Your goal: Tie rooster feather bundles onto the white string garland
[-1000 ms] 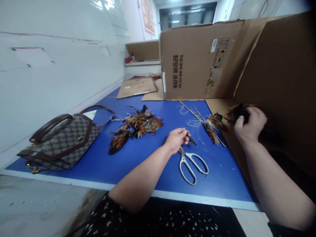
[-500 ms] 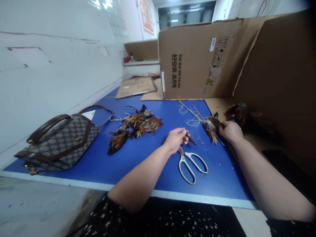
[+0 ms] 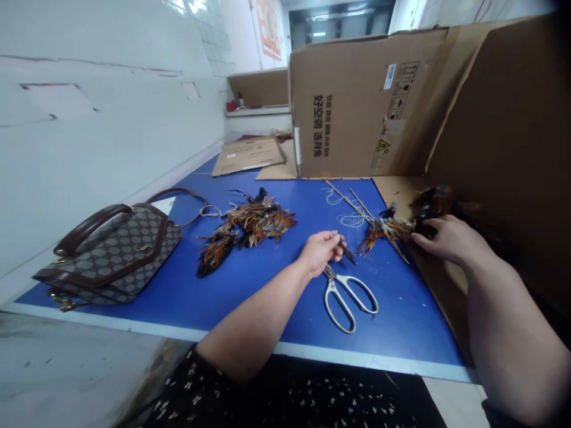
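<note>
My left hand (image 3: 322,252) pinches a small dark feather (image 3: 346,249) over the blue tabletop. Just below it lies a pair of scissors (image 3: 350,292) with silver handles, its blades partly hidden under my hand. At the cardboard box's near edge, my right hand (image 3: 450,238) has thumb and fingers apart, touching dark feathers (image 3: 430,208) inside; some fingers are hidden. A bundle of brown feathers (image 3: 379,230) lies left of that hand, across thin sticks (image 3: 348,199) with loose pale thread (image 3: 352,219) beside them.
A pile of brown and black feathers (image 3: 254,220) lies mid-table. A patterned handbag (image 3: 116,255) with brown trim stands at the left. Behind are a flat cardboard piece (image 3: 250,156) and the large cardboard box (image 3: 357,113), whose wall rises on the right.
My right hand has moved right, off the feather bundle and onto the feathers in the box, its fingers spreading. The bundle has shifted slightly. My left hand stays in place with its feather.
</note>
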A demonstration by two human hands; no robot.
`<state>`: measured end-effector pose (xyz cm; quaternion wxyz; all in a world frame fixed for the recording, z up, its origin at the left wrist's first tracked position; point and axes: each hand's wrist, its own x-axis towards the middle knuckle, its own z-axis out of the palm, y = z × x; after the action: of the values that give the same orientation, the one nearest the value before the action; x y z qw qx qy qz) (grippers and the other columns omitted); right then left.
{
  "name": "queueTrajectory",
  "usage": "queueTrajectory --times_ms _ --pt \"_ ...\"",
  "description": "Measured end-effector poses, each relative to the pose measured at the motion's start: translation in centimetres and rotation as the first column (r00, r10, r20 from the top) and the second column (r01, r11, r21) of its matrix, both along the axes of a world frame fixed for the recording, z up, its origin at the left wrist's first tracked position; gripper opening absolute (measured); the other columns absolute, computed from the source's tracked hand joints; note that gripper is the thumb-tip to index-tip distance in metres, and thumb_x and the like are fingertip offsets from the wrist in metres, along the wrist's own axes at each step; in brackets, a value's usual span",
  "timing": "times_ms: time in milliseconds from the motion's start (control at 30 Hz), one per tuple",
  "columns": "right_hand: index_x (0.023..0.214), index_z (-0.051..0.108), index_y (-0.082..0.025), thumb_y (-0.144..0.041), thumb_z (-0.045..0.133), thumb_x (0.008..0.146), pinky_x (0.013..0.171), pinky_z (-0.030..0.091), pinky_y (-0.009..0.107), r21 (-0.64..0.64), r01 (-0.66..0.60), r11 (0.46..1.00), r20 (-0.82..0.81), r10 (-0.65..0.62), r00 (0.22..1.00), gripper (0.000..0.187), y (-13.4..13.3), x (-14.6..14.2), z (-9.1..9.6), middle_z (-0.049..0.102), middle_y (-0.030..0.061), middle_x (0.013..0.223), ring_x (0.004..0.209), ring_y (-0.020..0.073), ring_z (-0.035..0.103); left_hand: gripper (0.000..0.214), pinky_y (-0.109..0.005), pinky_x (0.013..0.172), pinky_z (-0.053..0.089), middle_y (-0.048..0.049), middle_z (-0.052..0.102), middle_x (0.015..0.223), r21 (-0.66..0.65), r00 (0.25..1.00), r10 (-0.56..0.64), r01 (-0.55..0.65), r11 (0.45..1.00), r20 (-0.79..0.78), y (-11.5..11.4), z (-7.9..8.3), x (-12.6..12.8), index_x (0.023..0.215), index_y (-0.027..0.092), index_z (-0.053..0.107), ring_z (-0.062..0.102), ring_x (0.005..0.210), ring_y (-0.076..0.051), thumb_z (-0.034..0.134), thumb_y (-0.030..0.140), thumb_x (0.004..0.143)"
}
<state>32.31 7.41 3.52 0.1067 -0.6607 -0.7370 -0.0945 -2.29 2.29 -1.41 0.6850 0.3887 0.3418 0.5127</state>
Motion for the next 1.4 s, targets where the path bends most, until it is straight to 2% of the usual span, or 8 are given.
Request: queueTrajectory --times_ms 100,200,300,433,567,1067,1300,1400 --pt "0.112 0.078 -0.012 -0.045 0.069 0.091 0.088 0.053 0.039 0.266 -0.257 0.929 -0.126 0.298 0.946 0.041 -1.3 -2.6 0.4 0.073 0.0220 0.113 0.100 0.0300 0.070 0.031 -0.023 0.047 0.038 -0.0082 0.069 0.085 0.009 1.000 -0.007 0.007 1.000 -0.025 -0.1 0.0 -0.1 0.090 0.009 0.065 0.054 0.054 -0.007 0.079 0.036 0.086" --pt "0.098 0.079 -0.020 -0.038 0.064 0.097 0.079 0.057 0.036 0.389 -0.359 0.848 -0.345 0.496 0.797 0.024 -2.9 -7.2 0.2 0.076 0.0115 0.095 0.085 0.0243 0.072 0.032 -0.022 0.046 0.037 -0.0100 0.071 0.089 0.025 0.998 -0.012 0.013 1.000 -0.055 -0.3 0.2 -0.1 0.090 0.008 0.065 0.052 0.052 -0.006 0.078 0.038 0.086" --pt "0.103 0.078 -0.023 -0.035 0.063 0.099 0.084 0.058 0.037 0.381 -0.443 0.811 -0.519 0.585 0.624 0.020 -4.6 -11.7 -0.5 0.078 0.0077 0.095 0.086 0.0228 0.074 0.031 -0.022 0.046 0.039 -0.0081 0.071 0.081 0.042 0.996 -0.022 0.026 0.999 -0.087 -0.4 0.3 -0.1 0.089 0.008 0.066 0.052 0.049 -0.006 0.076 0.038 0.088" --pt "0.132 0.070 -0.025 -0.036 0.065 0.099 0.085 0.060 0.039 0.401 -0.512 0.760 -0.581 0.643 0.499 0.035 -6.3 -15.4 -1.3 0.075 0.0086 0.102 0.090 0.0223 0.071 0.031 -0.021 0.047 0.040 -0.0004 0.060 0.058 0.073 0.987 -0.047 0.059 0.996 -0.155 -0.5 0.2 0.2 0.086 0.012 0.064 0.051 0.046 -0.008 0.073 0.041 0.089" --pt "0.120 0.077 -0.027 -0.034 0.063 0.101 0.082 0.060 0.039 0.417 -0.573 0.705 -0.584 0.691 0.426 0.025 -6.7 -16.2 -1.9 0.075 0.0075 0.096 0.088 0.0217 0.071 0.030 -0.021 0.048 0.041 0.0005 0.059 0.056 0.079 0.976 -0.108 0.125 0.989 -0.190 -0.8 0.1 0.4 0.089 0.013 0.064 0.052 0.046 -0.009 0.074 0.042 0.089" --pt "0.096 0.076 -0.026 -0.040 0.065 0.099 0.081 0.059 0.043 0.380 -0.485 0.788 -0.647 0.601 0.469 0.018 -6.0 -15.8 -2.6 0.073 0.0077 0.090 0.087 0.0242 0.068 0.040 -0.022 0.051 0.040 0.0010 0.057 0.059 0.052 0.947 -0.282 0.293 0.955 -0.154 -1.0 0.1 -0.1 0.084 0.011 0.065 0.051 0.048 -0.008 0.083 0.046 0.079" --pt "0.098 0.077 -0.025 -0.038 0.064 0.100 0.084 0.059 0.041 0.376 -0.473 0.797 -0.704 0.578 0.414 0.018 -6.3 -16.1 -2.7 0.073 0.0077 0.094 0.088 0.0231 0.069 0.039 -0.022 0.052 0.041 0.0001 0.060 0.060 0.083 0.955 -0.245 0.261 0.962 -0.165 -0.9 0.1 -0.1 0.084 0.010 0.065 0.053 0.049 -0.008 0.082 0.045 0.080" --pt "0.109 0.077 -0.024 -0.041 0.060 0.102 0.076 0.060 0.038 0.320 -0.484 0.815 -0.773 0.520 0.363 0.025 -6.3 -15.6 -2.5 0.072 0.0085 0.101 0.079 0.0197 0.069 0.040 -0.023 0.056 0.047 -0.0027 0.064 0.066 0.084 0.959 -0.255 0.266 0.960 -0.122 -0.9 0.4 0.0 0.091 0.008 0.068 0.059 0.054 -0.010 0.083 0.044 0.080"
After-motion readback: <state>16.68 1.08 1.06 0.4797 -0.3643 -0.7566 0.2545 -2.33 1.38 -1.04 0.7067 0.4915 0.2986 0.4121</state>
